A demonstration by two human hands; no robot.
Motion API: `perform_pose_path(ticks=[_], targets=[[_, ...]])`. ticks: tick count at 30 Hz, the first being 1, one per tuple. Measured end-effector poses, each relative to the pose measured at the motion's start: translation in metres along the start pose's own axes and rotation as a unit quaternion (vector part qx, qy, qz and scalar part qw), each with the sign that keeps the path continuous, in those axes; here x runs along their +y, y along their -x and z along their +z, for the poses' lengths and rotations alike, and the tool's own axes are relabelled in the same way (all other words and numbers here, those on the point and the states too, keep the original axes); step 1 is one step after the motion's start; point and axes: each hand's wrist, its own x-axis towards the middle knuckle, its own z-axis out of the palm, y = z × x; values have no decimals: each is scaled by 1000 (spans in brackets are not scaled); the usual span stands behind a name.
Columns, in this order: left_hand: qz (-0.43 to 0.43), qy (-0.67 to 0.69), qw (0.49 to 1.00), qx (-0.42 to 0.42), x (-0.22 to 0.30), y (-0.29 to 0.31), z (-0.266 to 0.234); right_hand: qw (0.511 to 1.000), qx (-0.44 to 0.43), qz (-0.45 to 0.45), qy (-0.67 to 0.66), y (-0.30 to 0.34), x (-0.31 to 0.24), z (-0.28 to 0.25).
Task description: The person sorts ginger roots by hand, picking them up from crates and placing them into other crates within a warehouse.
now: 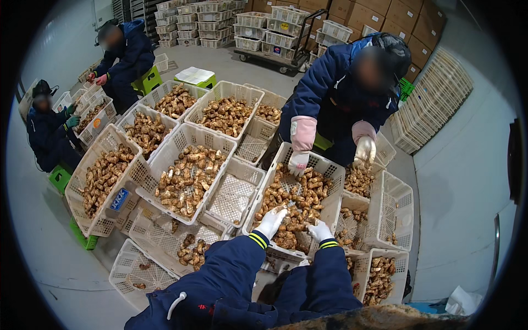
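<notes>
Both my hands, in white gloves, reach into the near end of a white slatted crate (pixel 336 190) of brown-and-cream mushrooms (pixel 291 195). My left hand (pixel 271 222) lies on the pile near the crate's left side, fingers stretched forward over the mushrooms. To its right, my right hand (pixel 320 231) is by the near right corner, its fingers apart and touching the mushrooms. No mushroom shows clearly in either grasp. Across the crate, a person in a dark blue jacket has one gloved hand (pixel 300 160) over the same pile and the other (pixel 364 151) at mushrooms in a neighbouring crate.
Crates of mushrooms (pixel 190 176) crowd the left, some stacked on others. On the right stand further crates (pixel 397 212) and a tall crate stack (pixel 432 102). Two people (pixel 124 60) sit far left. A loaded trolley (pixel 275 58) and cardboard boxes (pixel 374 22) are behind.
</notes>
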Motion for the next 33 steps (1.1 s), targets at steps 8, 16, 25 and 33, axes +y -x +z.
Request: perform_pose_path(ticks=[8,16,25,33], targets=[[185,-489,849,-76,7,20,21,920,63,-384,51,1,24,-13],[134,-536,824,-129,13,27,22,893,-80,-111,-428,23,-20,-1],[106,-602,787,-77,17,29,24,924,-82,-157,-340,35,-35,6],[64,-636,764,-93,16,28,23,945,-76,-129,-289,34,-40,3]])
